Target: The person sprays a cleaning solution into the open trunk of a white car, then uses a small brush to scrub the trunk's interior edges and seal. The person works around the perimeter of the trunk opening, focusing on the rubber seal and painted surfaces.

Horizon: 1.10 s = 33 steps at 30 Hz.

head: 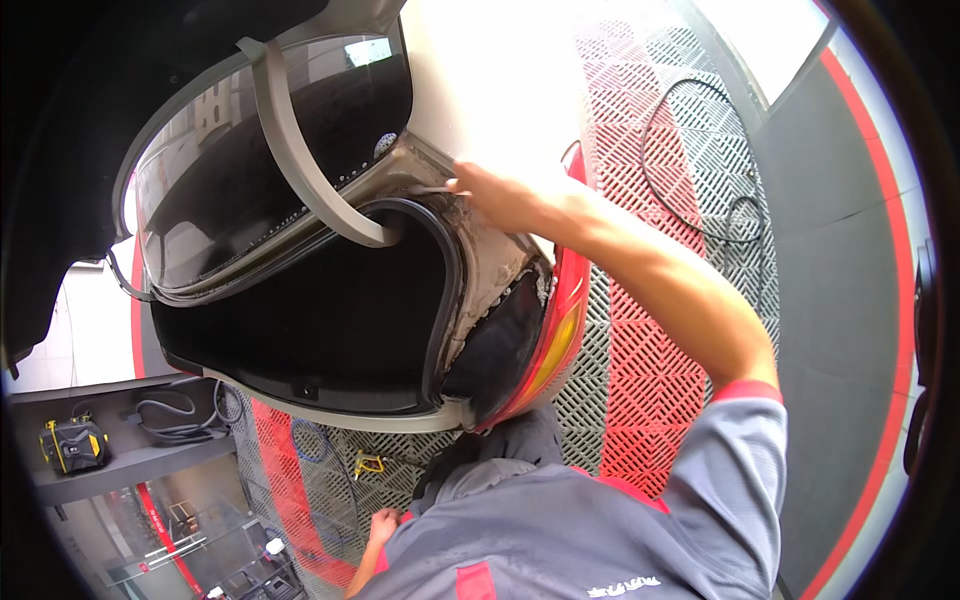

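In front of me is a car with its boot lid (322,22) raised. My right hand (495,196) grips a slim, pale-handled tool (431,190), perhaps a small brush. Its tip touches the dirty beige body channel (405,169) at the corner between the rear window (300,142) and the black rubber boot seal (450,262). Pale foam or water spots lie along the channel and near the red and amber tail light (562,337). Low at my side, my left hand (384,525) has curled fingers; whether it holds anything is unclear.
A curved beige hinge arm (292,150) spans the boot opening (315,322). Black cables (649,150) lie on the red and grey grated floor (652,375). A yellow-and-black machine (73,444) sits on a shelf (142,465); a yellow spray gun (369,465) lies on the floor.
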Each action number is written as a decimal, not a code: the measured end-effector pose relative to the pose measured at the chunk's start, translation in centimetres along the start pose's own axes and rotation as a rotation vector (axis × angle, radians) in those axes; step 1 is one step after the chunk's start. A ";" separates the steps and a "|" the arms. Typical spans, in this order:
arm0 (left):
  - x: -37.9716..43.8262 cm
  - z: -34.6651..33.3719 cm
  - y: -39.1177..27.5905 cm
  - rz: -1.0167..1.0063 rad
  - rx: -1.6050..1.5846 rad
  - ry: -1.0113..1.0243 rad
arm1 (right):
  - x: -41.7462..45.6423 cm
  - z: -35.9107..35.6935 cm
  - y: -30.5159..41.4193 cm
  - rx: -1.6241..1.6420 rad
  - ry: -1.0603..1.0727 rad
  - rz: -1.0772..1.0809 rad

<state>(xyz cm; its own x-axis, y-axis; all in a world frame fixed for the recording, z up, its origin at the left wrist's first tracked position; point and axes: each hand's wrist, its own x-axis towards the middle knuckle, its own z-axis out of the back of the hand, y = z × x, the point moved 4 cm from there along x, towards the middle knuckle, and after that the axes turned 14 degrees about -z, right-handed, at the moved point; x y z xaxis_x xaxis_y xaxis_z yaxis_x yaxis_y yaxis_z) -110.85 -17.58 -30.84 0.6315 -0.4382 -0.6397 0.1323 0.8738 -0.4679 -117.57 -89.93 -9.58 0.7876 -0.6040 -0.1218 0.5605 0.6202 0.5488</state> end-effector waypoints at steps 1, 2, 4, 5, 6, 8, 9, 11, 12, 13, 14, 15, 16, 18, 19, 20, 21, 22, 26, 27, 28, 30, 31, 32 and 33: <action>0.4 0.2 -2.4 -0.001 -0.005 0.013 | 0.4 0.6 0.6 0.059 -0.019 0.010; 0.5 0.6 -4.5 0.076 -0.054 -0.011 | 1.1 1.0 1.9 -0.005 -0.013 0.022; 0.7 1.0 -4.4 0.128 -0.182 -0.080 | 1.7 1.3 2.2 -0.006 -0.002 0.040; 1.0 1.3 -4.6 0.149 -0.243 -0.112 | 1.9 1.1 1.3 0.055 -0.012 0.037; 0.6 1.2 -5.0 0.126 -0.270 -0.147 | 1.9 0.4 0.6 0.112 -0.003 0.037; 0.4 0.3 -3.0 0.067 -0.108 -0.104 | -1.8 0.5 -1.4 0.224 -0.045 -0.009; -0.1 -0.6 -1.5 0.046 -0.032 -0.086 | -3.8 -0.4 -2.3 0.303 0.031 -0.009; -0.3 -1.6 0.9 0.000 -0.043 -0.008 | -9.4 -0.8 -2.8 0.279 -0.090 -0.099; -0.3 -1.6 0.8 -0.002 -0.055 0.060 | -11.6 -1.8 -3.1 0.195 -0.118 -0.127; -0.4 -1.6 0.5 -0.003 -0.068 0.125 | -13.6 -2.9 -3.6 0.349 -0.116 -0.111; -0.1 -1.5 1.0 0.092 0.028 0.112 | -14.8 -3.2 -3.3 0.409 -0.093 -0.176; 0.5 -1.5 1.0 0.040 0.053 0.107 | -15.4 -3.1 -3.2 0.465 -0.067 -0.228; 1.0 -0.9 0.8 -0.011 0.081 0.100 | -15.1 -2.6 -2.7 0.408 -0.044 -0.238; 2.0 -0.1 -1.8 -0.145 0.191 0.080 | -12.9 -1.2 -2.2 0.248 -0.079 -0.225; 2.1 0.2 -4.3 -0.022 0.066 0.050 | -11.1 -0.9 -2.1 0.191 -0.130 -0.222; 2.2 0.5 -4.7 0.072 -0.105 -0.009 | -9.1 0.1 -1.7 0.189 -0.062 -0.176; 2.3 0.6 -4.6 0.163 -0.286 -0.072 | -6.7 1.3 -1.3 0.182 0.007 -0.121; 2.9 1.0 -5.2 0.132 -0.284 -0.081 | -3.4 0.8 -2.4 0.201 -0.011 -0.041; 2.8 0.5 -5.5 0.071 -0.290 -0.113 | 4.6 2.4 1.0 0.048 0.110 0.195; 2.5 0.1 -5.3 0.064 -0.294 -0.122 | 5.9 2.2 2.9 0.035 0.153 0.248; 2.0 -0.4 -4.6 0.038 -0.314 -0.134 | 7.4 1.8 4.5 0.025 0.197 0.303; 0.8 -1.3 -3.9 -0.081 -0.218 -0.182 | 10.5 0.2 6.1 -0.024 0.253 0.410; -0.6 -1.9 -3.3 -0.138 -0.179 -0.218 | 10.1 0.1 7.2 -0.058 0.288 0.485; -1.2 -2.7 -0.3 -0.175 -0.154 -0.270 | 10.0 0.2 7.0 -0.107 0.380 0.375; -2.0 -3.4 1.5 -0.112 -0.152 -0.289 | 10.0 0.1 6.6 -0.087 0.350 0.467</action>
<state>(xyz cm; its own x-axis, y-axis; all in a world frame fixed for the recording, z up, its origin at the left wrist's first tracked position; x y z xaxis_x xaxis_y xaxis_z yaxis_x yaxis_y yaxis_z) -114.53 -16.14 -32.33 0.8128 -0.4324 -0.3903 0.1112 0.7729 -0.6247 -105.99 -91.88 -7.10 0.9854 -0.0653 -0.1574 0.1415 0.8284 0.5420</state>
